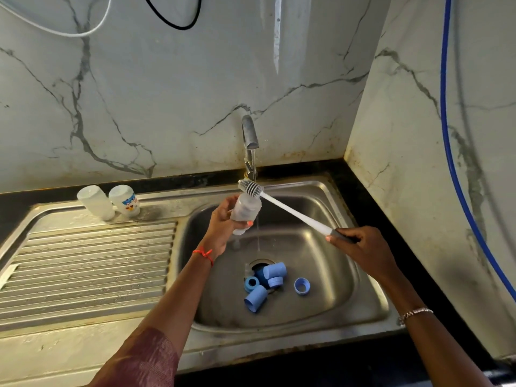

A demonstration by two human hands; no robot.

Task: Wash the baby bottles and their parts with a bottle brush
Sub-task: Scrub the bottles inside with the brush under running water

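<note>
Holding the translucent plastic baby bottle [245, 212] over the far side of the stainless steel sink [329, 261], your left hand [222, 229] had its fingers curled round the body, with the mouth tilted up beneath the running metal tap [250, 134]. Your right hand [360, 247] gripped the grey handle of the white long-stemmed bottle brush [293, 210], whose bristled head sat at the bottle's mouth, not plainly inside. Two more clear bottles [96, 202] stood upturned on the drainboard to the left, probably washed already. The blue plastic caps and rings [268, 283] lay by the drain, apparently unwashed, so you looked roughly midway.
</note>
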